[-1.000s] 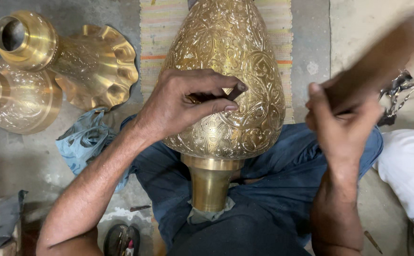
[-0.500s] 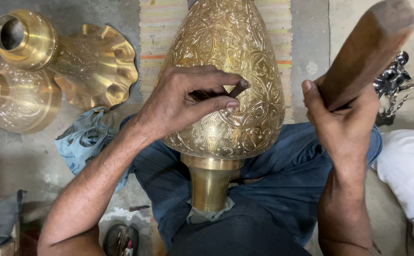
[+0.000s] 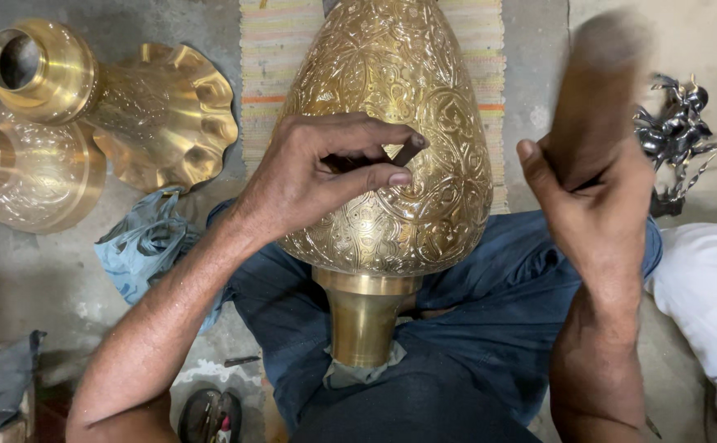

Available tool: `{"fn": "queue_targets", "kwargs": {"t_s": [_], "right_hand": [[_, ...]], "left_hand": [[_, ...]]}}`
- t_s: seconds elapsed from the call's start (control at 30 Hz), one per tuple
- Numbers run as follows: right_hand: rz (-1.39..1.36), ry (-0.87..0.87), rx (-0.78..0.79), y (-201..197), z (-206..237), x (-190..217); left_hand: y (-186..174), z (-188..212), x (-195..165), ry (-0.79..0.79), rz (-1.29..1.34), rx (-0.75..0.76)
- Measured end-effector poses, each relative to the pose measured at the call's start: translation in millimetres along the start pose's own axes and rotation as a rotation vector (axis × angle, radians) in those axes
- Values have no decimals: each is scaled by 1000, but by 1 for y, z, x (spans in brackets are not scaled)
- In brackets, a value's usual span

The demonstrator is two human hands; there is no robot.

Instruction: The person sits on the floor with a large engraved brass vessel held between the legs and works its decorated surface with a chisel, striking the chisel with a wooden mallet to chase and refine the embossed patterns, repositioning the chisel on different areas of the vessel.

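Brass vase (image 3: 391, 139), likely heavy, rigid and slick, lies across the lap. Left hand (image 3: 309, 176) fingers pinch a punch (image 3: 412, 150) against it; right hand (image 3: 600, 217) fingers grip a blurred mallet (image 3: 600, 98).

Centre of frame: large engraved brass vase (image 3: 391, 139) across the lap, blocking passage. Bare grey floor strip (image 3: 531, 74) open between it and the raised wooden mallet (image 3: 596, 98), upper right. Upper left crowded: fluted brass vase (image 3: 121, 107), round brass vessel (image 3: 22, 172). Blue cloth (image 3: 145, 246) mid-left; floor below it open.
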State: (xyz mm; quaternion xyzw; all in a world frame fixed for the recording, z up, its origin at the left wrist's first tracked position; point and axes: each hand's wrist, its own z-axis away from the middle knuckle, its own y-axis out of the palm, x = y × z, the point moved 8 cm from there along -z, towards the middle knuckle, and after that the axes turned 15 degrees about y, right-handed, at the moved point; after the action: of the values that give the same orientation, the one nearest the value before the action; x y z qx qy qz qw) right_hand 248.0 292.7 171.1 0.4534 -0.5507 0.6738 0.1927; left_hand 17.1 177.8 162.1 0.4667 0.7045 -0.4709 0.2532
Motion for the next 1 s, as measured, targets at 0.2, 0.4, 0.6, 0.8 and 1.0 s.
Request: {"fn": "queue_targets", "kwargs": {"t_s": [0.2,0.4,0.6,0.8,1.0], "right_hand": [[-89,-1,-73,-4,0,1],[293,-241,22,8,3,24],[300,-16,103,10,-7,9],[13,-3,55,3,-7,20],[395,-321,0,11,1,37]], "left_hand": [[0,-1,-6,59,-31,28],[-1,1,-4,27,-67,29],[1,1,1,13,-25,36],[-1,2,2,-17,-17,-8],[-1,1,-2,32,-23,-2]]}}
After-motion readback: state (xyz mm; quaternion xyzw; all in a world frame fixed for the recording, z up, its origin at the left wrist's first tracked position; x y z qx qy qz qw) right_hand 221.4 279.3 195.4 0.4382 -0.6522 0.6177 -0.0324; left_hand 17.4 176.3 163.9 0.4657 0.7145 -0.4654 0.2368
